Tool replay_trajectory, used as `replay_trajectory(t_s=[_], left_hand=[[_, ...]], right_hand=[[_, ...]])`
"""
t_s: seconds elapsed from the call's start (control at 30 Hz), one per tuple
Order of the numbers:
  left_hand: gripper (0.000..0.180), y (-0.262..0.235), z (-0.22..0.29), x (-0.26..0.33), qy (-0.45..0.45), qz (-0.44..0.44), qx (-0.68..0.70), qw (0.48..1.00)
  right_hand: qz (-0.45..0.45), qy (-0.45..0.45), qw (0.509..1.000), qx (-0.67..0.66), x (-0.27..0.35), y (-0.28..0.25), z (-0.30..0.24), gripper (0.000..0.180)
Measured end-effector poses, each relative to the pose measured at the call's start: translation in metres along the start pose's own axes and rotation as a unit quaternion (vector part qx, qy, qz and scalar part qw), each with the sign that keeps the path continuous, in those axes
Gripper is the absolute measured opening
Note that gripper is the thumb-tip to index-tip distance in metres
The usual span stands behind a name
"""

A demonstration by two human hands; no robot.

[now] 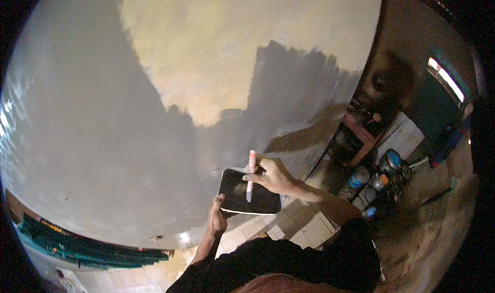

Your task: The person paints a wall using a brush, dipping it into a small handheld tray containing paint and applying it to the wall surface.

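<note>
My left hand (217,220) grips the lower left edge of a black, flat, tray-like thing (266,196) with rounded corners and a pale rim; its thumb shows at the edge. My right hand (277,176) is closed around a slim, marker-like stick (251,164), red and whitish above and greyish at its lower end. That stick is upright in the picture over the black surface; I cannot tell whether its tip touches. A brownish smudge shows on the surface beside it. Behind both hands rises a wall (98,138), grey over much of it, with a yellowish patch (196,45) above.
At the right stand several cans and jars (379,182), some with blue parts. Beyond them are a reddish wooden frame (361,133), a pale board (402,135) and a dark door (438,104). Pale floor tiles (309,228) lie below. Dark green cloth-like material (77,246) runs along the lower left.
</note>
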State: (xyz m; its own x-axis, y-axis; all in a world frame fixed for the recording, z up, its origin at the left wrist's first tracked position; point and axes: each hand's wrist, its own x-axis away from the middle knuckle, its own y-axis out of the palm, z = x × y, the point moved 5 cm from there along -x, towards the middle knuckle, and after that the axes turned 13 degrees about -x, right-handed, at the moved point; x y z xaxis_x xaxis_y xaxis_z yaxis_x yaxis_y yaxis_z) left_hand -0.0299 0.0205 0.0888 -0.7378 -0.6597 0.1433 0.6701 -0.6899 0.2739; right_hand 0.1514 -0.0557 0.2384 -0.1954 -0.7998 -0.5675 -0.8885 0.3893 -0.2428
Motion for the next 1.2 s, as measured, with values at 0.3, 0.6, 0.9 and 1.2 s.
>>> replay_trajectory(t_s=[0.3,0.6,0.9,1.2], left_hand=[[0.059,0.015,0.005,-0.008,0.008,0.012,-0.012,1.000],[0.060,0.007,0.016,0.001,0.023,0.065,-0.048,0.996],[0.072,0.017,0.030,0.007,0.040,0.059,-0.024,0.997],[0.071,0.010,0.028,0.001,0.046,0.054,-0.017,0.997]], right_hand=[[0.028,0.078,0.996,0.026,0.004,-0.023,0.025,0.031],[0.026,-0.002,0.999,0.041,-0.002,-0.015,-0.011,0.019],[0.028,-0.145,0.982,0.121,0.002,-0.027,-0.057,0.018],[-0.001,-0.056,0.989,0.137,0.008,-0.020,-0.027,0.022]])
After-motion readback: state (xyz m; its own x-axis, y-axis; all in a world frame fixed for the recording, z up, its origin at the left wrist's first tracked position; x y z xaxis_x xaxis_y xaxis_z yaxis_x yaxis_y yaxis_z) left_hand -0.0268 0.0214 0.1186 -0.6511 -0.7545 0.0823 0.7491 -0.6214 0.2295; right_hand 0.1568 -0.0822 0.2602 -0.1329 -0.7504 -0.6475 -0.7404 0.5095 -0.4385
